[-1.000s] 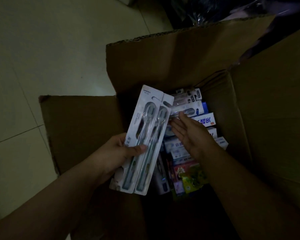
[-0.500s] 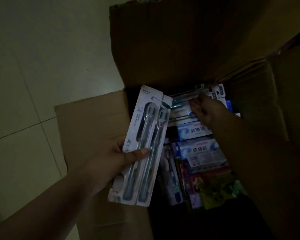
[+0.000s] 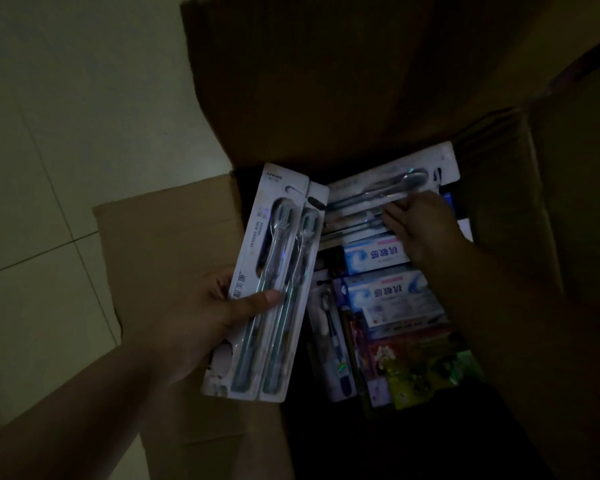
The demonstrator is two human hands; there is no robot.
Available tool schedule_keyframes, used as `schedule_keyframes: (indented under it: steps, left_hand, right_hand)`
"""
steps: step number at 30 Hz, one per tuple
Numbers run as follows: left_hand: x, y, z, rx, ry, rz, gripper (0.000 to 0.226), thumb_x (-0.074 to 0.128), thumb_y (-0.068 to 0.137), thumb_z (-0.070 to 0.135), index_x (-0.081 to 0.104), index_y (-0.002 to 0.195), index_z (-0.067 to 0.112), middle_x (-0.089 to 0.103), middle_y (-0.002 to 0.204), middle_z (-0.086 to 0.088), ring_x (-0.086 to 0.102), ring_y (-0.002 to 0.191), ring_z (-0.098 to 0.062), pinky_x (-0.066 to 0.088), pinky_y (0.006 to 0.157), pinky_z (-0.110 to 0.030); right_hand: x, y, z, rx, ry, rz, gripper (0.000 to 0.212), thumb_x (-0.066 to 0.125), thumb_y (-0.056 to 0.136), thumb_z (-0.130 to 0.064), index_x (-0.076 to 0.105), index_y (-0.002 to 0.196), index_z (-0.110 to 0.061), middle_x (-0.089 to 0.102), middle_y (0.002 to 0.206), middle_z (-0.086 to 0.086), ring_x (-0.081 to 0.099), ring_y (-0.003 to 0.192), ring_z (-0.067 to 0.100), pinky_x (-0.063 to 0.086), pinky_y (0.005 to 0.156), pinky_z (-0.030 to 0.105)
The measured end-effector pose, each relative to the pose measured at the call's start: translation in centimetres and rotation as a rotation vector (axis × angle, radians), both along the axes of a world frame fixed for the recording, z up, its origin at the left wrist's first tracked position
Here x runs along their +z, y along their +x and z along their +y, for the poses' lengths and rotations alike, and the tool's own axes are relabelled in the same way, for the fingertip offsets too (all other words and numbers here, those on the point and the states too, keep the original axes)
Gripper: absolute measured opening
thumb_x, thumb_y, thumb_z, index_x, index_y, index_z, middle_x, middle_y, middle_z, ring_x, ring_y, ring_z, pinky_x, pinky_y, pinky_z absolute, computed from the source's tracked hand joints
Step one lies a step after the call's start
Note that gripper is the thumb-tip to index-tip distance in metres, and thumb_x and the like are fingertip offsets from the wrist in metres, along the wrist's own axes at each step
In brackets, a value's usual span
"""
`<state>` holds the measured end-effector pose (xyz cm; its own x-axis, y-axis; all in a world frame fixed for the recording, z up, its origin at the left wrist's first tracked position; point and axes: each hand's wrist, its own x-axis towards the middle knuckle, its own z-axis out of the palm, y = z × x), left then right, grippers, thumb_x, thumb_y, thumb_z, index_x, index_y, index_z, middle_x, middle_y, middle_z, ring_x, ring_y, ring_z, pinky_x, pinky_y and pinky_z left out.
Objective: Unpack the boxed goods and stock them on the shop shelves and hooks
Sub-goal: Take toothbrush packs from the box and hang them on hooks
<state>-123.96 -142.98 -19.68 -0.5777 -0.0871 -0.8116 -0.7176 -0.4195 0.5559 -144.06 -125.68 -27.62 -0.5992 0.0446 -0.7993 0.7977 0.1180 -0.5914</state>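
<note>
**Both hands on toothbrush packs over the open carton**

Left hand [image 3: 201, 317]: thumb clamped across two toothbrush packs [image 3: 269, 282], held side by side above the left flap of the cardboard box [image 3: 326, 98]. Right hand [image 3: 426, 230]: fingers curled round the edge of a third toothbrush pack [image 3: 388, 188], lying at the far end inside the box. Below it, two blue-and-white toothpaste cartons [image 3: 385, 271], one dark toothbrush pack [image 3: 329, 337], colourful packets [image 3: 416, 368]; count of those unclear in the dim light.

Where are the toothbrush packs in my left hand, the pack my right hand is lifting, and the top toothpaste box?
Held toothbrush packs [image 3: 274, 258]: head view, clear blister.
Lifted toothbrush pack [image 3: 378, 192]: head view, card middle.
Top toothpaste box [image 3: 374, 254]: head view, printed face.
</note>
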Motion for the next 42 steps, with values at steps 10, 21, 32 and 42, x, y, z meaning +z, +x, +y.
schedule_keyframes:
  steps: [10, 21, 32, 42]
  left_hand:
    - [3.0, -1.0, 2.0, 0.018, 0.005, -0.121, 0.013, 0.064, 0.083, 0.007, 0.071, 0.086, 0.017, 0.075, 0.089, -0.007, 0.072, 0.074, -0.017, 0.058, 0.067, -0.033]
    - [8.8, 0.5, 4.1, 0.188, 0.164, -0.096, 0.037, 0.059, 0.079, 0.03, 0.065, 0.108, 0.007, 0.072, 0.101, -0.018, 0.07, 0.087, -0.029, 0.058, 0.074, -0.037]
    - [27.1, -2.4, 2.3, 0.175, 0.067, 0.009, 0.035, 0.067, 0.078, -0.003, 0.063, 0.112, 0.005, 0.072, 0.101, -0.016, 0.069, 0.091, -0.037, 0.057, 0.077, -0.047]
    - [52.0, -3.8, 2.9, -0.023, 0.021, 0.237, 0.025, 0.057, 0.086, -0.01, 0.064, 0.107, 0.0, 0.076, 0.084, -0.007, 0.073, 0.075, -0.016, 0.055, 0.059, -0.02]
  right_hand:
    - [9.6, 3.6, 2.7, 0.267, 0.09, -0.094, 0.023, 0.034, 0.104, -0.014, 0.057, 0.105, -0.012, 0.06, 0.094, 0.012, 0.06, 0.073, 0.02, 0.055, 0.066, 0.035]
    - [15.3, 9.4, -1.4, 0.319, 0.091, 0.041, 0.028, 0.043, 0.101, -0.021, 0.057, 0.078, -0.028, 0.063, 0.088, -0.002, 0.062, 0.092, 0.025, 0.049, 0.093, 0.051]
    - [35.3, 8.1, -2.2, 0.319, -0.022, 0.129, 0.017, 0.054, 0.095, -0.034, 0.063, 0.107, -0.026, 0.069, 0.108, -0.001, 0.067, 0.099, 0.021, 0.053, 0.09, 0.048]
    - [59.7, 10.4, -0.7, 0.209, -0.109, 0.226, 0.015, 0.067, 0.087, -0.012, 0.065, 0.098, -0.022, 0.073, 0.093, -0.002, 0.068, 0.086, 0.014, 0.054, 0.07, 0.026]
